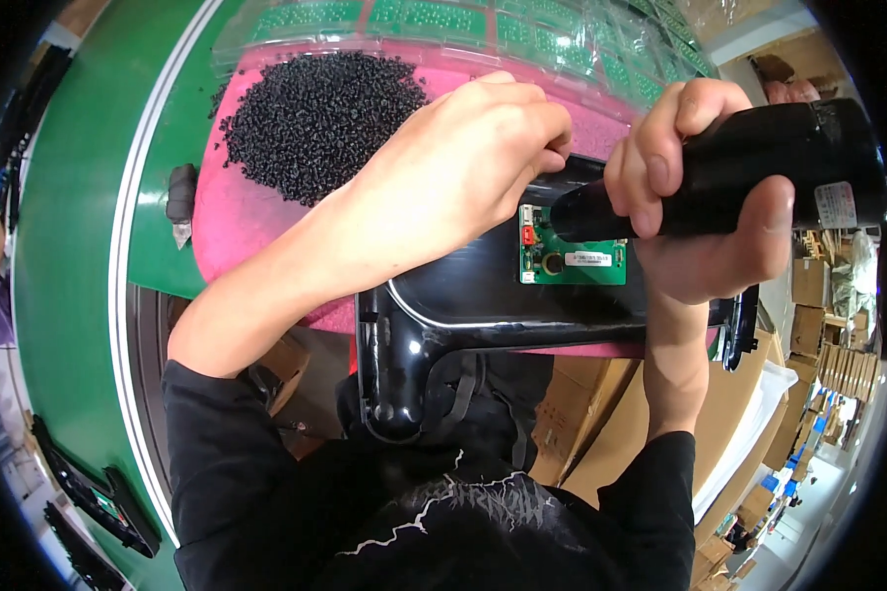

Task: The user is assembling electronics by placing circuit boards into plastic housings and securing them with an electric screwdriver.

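My right hand [675, 192] is wrapped round a black electric screwdriver [828, 148], whose narrow end points left over a green circuit board [589, 276]. The board has a red connector and a white label, and it lies in a glossy black plastic housing [483, 286]. The tool hides part of the board's upper side. Bent across to the housing's far edge, my left hand [478, 148] has its fingertips pinched together. Whatever they hold, if anything, is too small or hidden to name.
A heap of small black screws [315, 118] lies on a pink mat [217, 222]. Clear plastic trays [434, 39] with green boards stand behind it. A green bench [79, 246] with a white-edged strip runs along the left. Cardboard boxes [813, 286] fill the right side.
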The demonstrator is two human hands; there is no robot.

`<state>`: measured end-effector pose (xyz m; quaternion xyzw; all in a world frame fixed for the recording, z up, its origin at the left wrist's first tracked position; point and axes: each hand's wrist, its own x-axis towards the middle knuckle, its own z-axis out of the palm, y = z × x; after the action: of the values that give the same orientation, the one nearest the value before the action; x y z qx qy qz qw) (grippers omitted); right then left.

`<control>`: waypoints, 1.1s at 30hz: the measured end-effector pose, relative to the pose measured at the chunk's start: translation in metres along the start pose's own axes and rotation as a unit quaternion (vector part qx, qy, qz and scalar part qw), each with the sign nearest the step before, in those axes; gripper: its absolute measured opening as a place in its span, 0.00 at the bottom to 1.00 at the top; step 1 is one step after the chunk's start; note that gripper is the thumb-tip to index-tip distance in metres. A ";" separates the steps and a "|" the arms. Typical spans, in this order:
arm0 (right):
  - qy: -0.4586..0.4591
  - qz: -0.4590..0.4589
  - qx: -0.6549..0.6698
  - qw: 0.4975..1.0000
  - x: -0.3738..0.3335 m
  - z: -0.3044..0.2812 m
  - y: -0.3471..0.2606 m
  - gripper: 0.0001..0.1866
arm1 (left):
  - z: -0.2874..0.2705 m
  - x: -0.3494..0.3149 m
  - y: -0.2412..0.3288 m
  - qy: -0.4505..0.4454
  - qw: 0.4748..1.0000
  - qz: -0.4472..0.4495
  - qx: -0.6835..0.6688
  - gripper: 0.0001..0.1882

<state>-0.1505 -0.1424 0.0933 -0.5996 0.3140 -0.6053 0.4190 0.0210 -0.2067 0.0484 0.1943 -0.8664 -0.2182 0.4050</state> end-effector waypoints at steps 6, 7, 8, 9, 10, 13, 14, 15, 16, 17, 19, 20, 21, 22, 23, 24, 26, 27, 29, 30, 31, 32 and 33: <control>-0.009 -0.076 0.162 0.984 -0.010 -0.027 -0.007 0.33 | -0.002 0.000 0.001 -0.087 0.996 0.013 0.019 0.09; 0.000 -0.091 0.180 0.979 -0.011 -0.031 -0.014 0.33 | -0.001 0.001 0.002 -0.111 0.993 0.026 0.022 0.09; 0.040 -0.113 0.199 0.973 -0.014 -0.032 -0.020 0.33 | 0.000 0.002 0.003 -0.105 0.994 0.034 0.016 0.09; 0.073 -0.127 0.218 0.965 -0.015 -0.032 -0.021 0.31 | 0.000 0.002 0.002 -0.107 0.994 0.033 0.017 0.09; 0.099 -0.139 0.220 0.960 -0.016 -0.032 -0.022 0.30 | -0.001 0.003 0.003 -0.108 0.993 0.040 0.005 0.09; 0.131 -0.148 0.230 0.953 -0.019 -0.037 -0.029 0.28 | 0.002 0.004 0.003 -0.103 0.993 0.046 -0.023 0.09; 0.134 -0.142 0.238 0.951 -0.020 -0.039 -0.031 0.27 | 0.002 0.005 0.004 -0.096 0.994 0.042 -0.039 0.09; 0.136 -0.144 0.239 0.951 -0.021 -0.039 -0.031 0.27 | 0.002 0.005 0.005 -0.099 0.993 0.043 -0.038 0.09; 0.130 -0.141 0.249 0.949 -0.022 -0.038 -0.031 0.26 | 0.001 0.007 0.007 -0.106 0.993 0.022 -0.048 0.10; 0.124 -0.138 0.259 0.948 -0.022 -0.037 -0.031 0.26 | 0.000 0.007 0.008 -0.114 0.992 0.000 -0.057 0.10; 0.130 -0.139 0.261 0.946 -0.024 -0.036 -0.032 0.26 | 0.000 0.008 0.009 -0.112 0.992 0.004 -0.063 0.11; 0.132 -0.139 0.263 0.945 -0.025 -0.035 -0.033 0.26 | -0.001 0.008 0.010 -0.122 0.991 0.006 -0.052 0.11; 0.136 -0.142 0.262 0.945 -0.025 -0.032 -0.034 0.26 | 0.000 0.009 0.010 -0.132 0.990 0.008 -0.042 0.12; 0.166 -0.139 0.250 0.944 -0.025 -0.028 -0.036 0.26 | 0.002 0.010 0.011 -0.136 0.990 0.011 -0.043 0.12; 0.197 -0.137 0.238 0.941 -0.026 -0.027 -0.036 0.26 | 0.004 0.010 0.013 -0.109 0.993 0.034 -0.025 0.13; 0.196 -0.143 0.247 0.938 -0.028 -0.027 -0.034 0.27 | 0.005 0.010 0.015 -0.083 0.995 0.057 -0.006 0.15; 0.214 -0.140 0.248 0.935 -0.027 -0.022 -0.031 0.28 | 0.004 0.010 0.015 -0.081 0.993 0.084 0.023 0.17; 0.225 -0.134 0.247 0.933 -0.026 -0.018 -0.030 0.29 | 0.003 0.011 0.015 -0.073 0.990 0.109 0.052 0.19; 0.242 -0.132 0.234 0.932 -0.023 -0.014 -0.030 0.30 | 0.002 0.011 0.018 -0.077 0.988 0.108 0.079 0.19; 0.254 -0.124 0.219 0.934 -0.021 -0.015 -0.030 0.30 | 0.003 0.010 0.016 -0.062 0.987 0.122 0.087 0.17; 0.265 -0.116 0.203 0.936 -0.020 -0.015 -0.030 0.30 | 0.004 0.009 0.014 -0.047 0.985 0.135 0.095 0.16; 0.260 -0.101 0.199 0.940 -0.018 -0.016 -0.032 0.30 | 0.005 0.009 0.014 -0.046 0.985 0.136 0.094 0.13; 0.260 -0.099 0.198 0.940 -0.019 -0.021 -0.033 0.30 | 0.004 0.010 0.013 -0.046 0.985 0.135 0.092 0.13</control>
<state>-0.1773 -0.1132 0.1113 -0.3544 0.2249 -0.8284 0.3708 0.0099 -0.2000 0.0590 0.1018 -0.9187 -0.0892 0.3712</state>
